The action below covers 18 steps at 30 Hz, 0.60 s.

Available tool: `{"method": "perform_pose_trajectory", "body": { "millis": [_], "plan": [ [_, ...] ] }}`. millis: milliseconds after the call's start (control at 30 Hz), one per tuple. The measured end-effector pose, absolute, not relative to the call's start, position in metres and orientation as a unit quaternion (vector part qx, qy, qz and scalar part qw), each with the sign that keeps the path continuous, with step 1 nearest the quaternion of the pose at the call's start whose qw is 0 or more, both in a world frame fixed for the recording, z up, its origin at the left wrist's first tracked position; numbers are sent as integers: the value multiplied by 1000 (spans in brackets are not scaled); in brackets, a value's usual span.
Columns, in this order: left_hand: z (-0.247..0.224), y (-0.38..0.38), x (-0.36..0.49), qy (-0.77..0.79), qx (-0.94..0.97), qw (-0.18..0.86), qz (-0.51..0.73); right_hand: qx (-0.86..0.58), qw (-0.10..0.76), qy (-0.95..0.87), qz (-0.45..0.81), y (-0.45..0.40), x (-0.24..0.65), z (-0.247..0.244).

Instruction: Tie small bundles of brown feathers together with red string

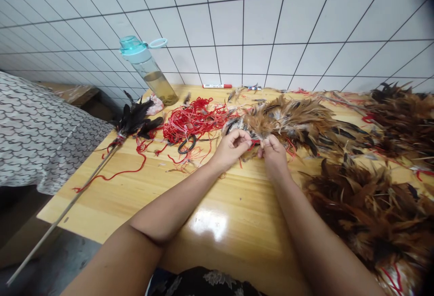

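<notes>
My left hand [232,148] and right hand [273,153] are curled and pinching on a strand of brown chicken feathers [288,124] tied with red thread, and my fingers hide exactly what they grip. To my right, a feather heap [366,210] runs off the frame on the wooden table [101,205]. Left of my hands, scissors [187,144] lie half-buried in tangled red thread [193,122] — blades hidden. Beyond stand a feather duster [134,119], a water bottle [149,70] and a red marker [217,86] — all against the tiled wall [237,25].

No text is readable; print on the marker [217,86] is too small.
</notes>
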<state>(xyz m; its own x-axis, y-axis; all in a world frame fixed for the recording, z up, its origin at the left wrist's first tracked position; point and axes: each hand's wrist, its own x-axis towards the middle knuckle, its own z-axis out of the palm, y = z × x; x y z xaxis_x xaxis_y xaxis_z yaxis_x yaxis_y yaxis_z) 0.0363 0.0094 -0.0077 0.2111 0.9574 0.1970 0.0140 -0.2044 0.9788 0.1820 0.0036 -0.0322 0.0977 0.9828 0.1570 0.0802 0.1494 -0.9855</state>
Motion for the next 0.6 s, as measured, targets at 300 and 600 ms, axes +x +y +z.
{"method": "perform_pose_trajectory", "body": {
  "millis": [300, 600],
  "plan": [
    [-10, 10, 47, 358, 465, 614, 528, -486, 544, -529, 434, 1, 180, -27],
    [1, 8, 43, 302, 373, 721, 500, -482, 547, -538, 424, 2, 179, -34]
  ]
}}
